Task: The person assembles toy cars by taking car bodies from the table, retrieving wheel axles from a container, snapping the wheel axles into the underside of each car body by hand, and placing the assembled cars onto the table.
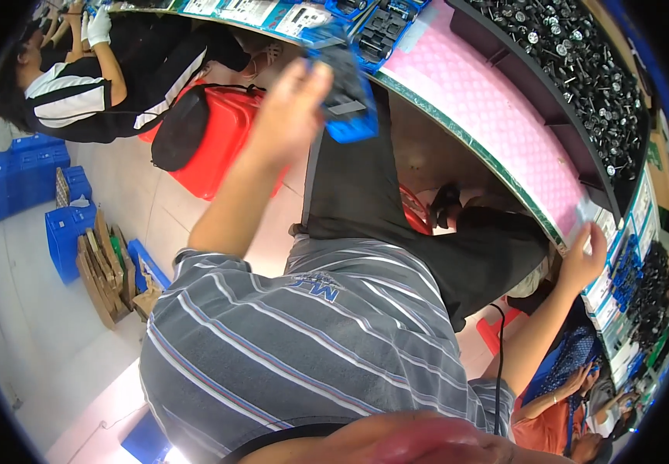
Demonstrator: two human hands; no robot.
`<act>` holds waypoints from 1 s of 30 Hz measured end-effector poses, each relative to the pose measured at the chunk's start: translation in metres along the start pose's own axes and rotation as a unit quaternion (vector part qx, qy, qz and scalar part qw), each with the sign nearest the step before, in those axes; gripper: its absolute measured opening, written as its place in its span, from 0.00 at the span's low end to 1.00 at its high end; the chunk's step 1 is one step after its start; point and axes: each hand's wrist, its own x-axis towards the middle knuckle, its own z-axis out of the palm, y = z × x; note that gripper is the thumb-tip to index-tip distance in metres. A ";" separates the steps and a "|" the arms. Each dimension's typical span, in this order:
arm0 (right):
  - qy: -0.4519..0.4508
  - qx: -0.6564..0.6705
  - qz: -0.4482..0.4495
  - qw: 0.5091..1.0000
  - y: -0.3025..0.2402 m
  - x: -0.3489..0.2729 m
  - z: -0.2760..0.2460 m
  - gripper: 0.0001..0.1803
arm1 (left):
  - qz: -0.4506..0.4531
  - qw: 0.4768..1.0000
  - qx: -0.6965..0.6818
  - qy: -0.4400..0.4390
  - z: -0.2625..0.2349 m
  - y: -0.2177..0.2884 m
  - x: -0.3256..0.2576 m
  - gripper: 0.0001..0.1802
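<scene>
My left hand is raised at the left end of the bench, its fingers closed on the edge of a blue plastic case with a black inside. Motion smears both the hand and the case. Just beyond it, an open blue case with black fittings lies on the bench. Far to the right, my right hand is at the bench edge by the corner of the pink mat. Its fingers are drawn together; what they hold, if anything, is too small to make out.
A long dark tray heaped with black pieces with shiny round heads borders the mat. Blue parts lie farther right. At left are a red stool, a seated co-worker, blue bins and flattened cardboard.
</scene>
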 end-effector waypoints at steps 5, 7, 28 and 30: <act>0.063 -0.118 0.107 0.985 0.079 -0.013 -0.049 0.18 | 0.087 0.966 0.190 0.154 -0.110 0.036 0.087 0.19; 0.063 -0.290 0.049 0.954 0.110 -0.016 -0.081 0.22 | 0.102 0.944 0.239 0.204 -0.191 0.045 0.153 0.20; -0.181 -0.350 0.171 0.903 0.119 0.023 -0.091 0.20 | 0.350 0.633 0.628 0.286 -0.159 0.062 0.253 0.21; -0.196 -0.391 0.177 0.882 0.106 0.026 -0.107 0.20 | 0.426 0.632 0.592 0.260 -0.086 0.058 0.187 0.18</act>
